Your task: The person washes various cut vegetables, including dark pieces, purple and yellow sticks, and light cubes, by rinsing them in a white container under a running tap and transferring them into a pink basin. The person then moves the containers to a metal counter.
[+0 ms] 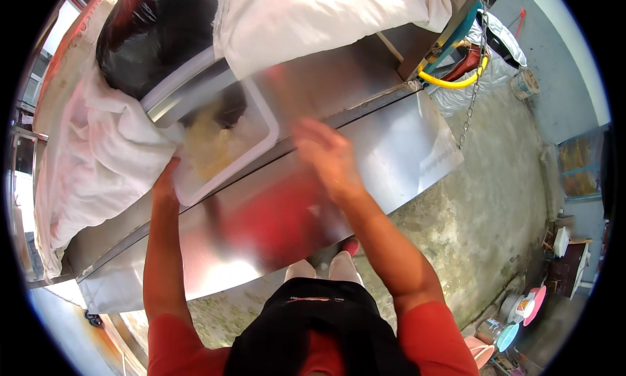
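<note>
A white, see-through plastic tub (266, 115) lies at the front of the metal counter, with a pale yellowish mass (208, 141) inside; what that is I cannot make out. At the tub's near left corner is my left hand (164, 181), closed on the rim, its fingers partly hidden beside a white cloth (107, 170). My right hand (329, 155) is in the air to the right of the tub, apart from it. Motion smears its fingers, and nothing held shows in it. Another white cloth (326, 24) covers things behind the tub.
Behind the tub bulges a black plastic bag (153, 40). A shiny metal flap (385, 157) runs along the counter's front, with a chain (475, 92) at its right end. To the right are a yellow hoop-shaped handle (453, 84), a small bucket (523, 86) and several basins (507, 335).
</note>
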Tool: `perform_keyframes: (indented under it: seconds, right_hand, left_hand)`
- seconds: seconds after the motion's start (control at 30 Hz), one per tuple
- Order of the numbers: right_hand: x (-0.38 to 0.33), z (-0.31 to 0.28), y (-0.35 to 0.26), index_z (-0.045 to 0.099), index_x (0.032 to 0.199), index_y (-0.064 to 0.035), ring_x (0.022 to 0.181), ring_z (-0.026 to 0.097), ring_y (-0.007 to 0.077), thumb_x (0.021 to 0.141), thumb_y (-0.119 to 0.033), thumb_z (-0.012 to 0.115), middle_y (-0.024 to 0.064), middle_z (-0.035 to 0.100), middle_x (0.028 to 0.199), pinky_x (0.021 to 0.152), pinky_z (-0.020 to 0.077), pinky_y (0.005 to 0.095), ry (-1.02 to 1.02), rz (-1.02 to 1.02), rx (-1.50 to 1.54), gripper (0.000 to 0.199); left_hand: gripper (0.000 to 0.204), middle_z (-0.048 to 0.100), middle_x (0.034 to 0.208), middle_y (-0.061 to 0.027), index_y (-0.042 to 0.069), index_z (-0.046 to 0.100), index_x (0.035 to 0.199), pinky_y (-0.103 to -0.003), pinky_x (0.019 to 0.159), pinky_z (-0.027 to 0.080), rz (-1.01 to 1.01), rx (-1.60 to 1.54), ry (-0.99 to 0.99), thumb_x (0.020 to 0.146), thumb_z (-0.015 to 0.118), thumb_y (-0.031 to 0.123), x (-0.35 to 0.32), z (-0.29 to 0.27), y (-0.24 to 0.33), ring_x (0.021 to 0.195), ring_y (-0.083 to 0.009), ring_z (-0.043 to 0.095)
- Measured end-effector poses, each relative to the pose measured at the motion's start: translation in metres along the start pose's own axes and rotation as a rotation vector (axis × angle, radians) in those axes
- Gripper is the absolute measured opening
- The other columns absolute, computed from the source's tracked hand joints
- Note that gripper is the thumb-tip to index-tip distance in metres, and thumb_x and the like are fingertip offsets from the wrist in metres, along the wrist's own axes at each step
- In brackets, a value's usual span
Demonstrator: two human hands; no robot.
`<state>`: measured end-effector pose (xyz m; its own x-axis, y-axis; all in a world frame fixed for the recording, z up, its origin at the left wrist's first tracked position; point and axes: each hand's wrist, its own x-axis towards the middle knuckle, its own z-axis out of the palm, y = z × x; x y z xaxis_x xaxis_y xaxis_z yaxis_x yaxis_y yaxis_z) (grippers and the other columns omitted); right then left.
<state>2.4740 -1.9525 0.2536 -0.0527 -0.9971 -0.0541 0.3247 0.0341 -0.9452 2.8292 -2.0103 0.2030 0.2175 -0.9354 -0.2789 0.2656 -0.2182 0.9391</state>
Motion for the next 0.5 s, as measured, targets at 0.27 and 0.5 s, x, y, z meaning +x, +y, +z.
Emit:
perform_keyframes:
  seconds: [0.27, 0.5]
  right_hand:
    - [-0.177, -0.2, -0.019, 0.052, 0.112, 0.0022, 0.073, 0.062, 0.0188, 0.086, -0.01, 0.054, 0.0119, 0.063, 0.09, 0.065, 0.0519, 0.0293, 0.569, 0.302, 0.057, 0.029]
    - [-0.351, -0.369, 0.003, 0.054, 0.108, -0.0026, 0.068, 0.062, 0.02, 0.084, -0.013, 0.059, 0.011, 0.064, 0.087, 0.061, 0.0531, 0.0341, 0.909, 0.519, 0.375, 0.027]
  left_hand:
    - [0.05, 0.055, 0.112, -0.0058, 0.007, 0.05, 0.122, -0.034, 0.081, 0.045, -0.055, 0.307, 0.162, 0.079, 0.057, 0.032, 0.008, 0.016, 0.023, 0.098, -0.0187, 0.053]
    - [0.061, 0.054, 0.112, -0.0034, 0.008, 0.051, 0.121, -0.034, 0.076, 0.045, 0.011, 0.597, 0.336, 0.081, 0.055, 0.054, -0.05, 0.022, -0.035, 0.098, -0.0173, 0.053]
